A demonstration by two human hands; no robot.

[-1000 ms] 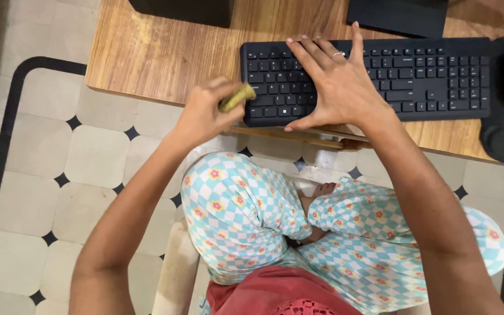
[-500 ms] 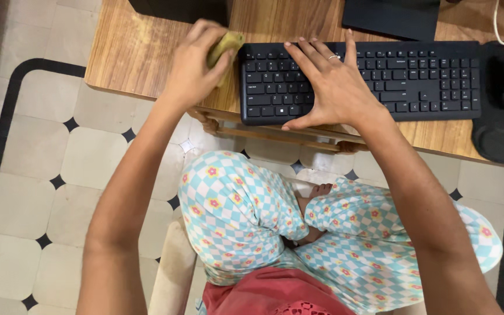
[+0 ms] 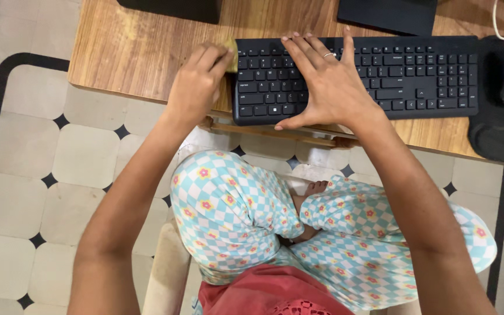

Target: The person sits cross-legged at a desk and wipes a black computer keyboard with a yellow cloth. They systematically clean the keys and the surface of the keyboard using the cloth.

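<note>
A black keyboard (image 3: pixel 403 70) lies along the front edge of a wooden desk (image 3: pixel 129 52). My right hand (image 3: pixel 328 87) rests flat on its left-middle keys, fingers spread, a ring on one finger. My left hand (image 3: pixel 196 87) is closed around a small yellow-green cloth (image 3: pixel 230 45), which presses against the keyboard's upper left corner; most of the cloth is hidden under my fingers.
A black mouse on a dark wrist-rest pad (image 3: pixel 500 134) sits at the desk's right end. Two dark objects (image 3: pixel 170 9) (image 3: pixel 389 14) stand behind the keyboard. My crossed legs in checked trousers (image 3: pixel 234 216) fill the chair below, over a pale tiled floor (image 3: pixel 24 175).
My left hand rose with the cloth from the keyboard's lower left edge to its upper left corner, then settled slightly lower against the corner. My right hand stayed on the keys.
</note>
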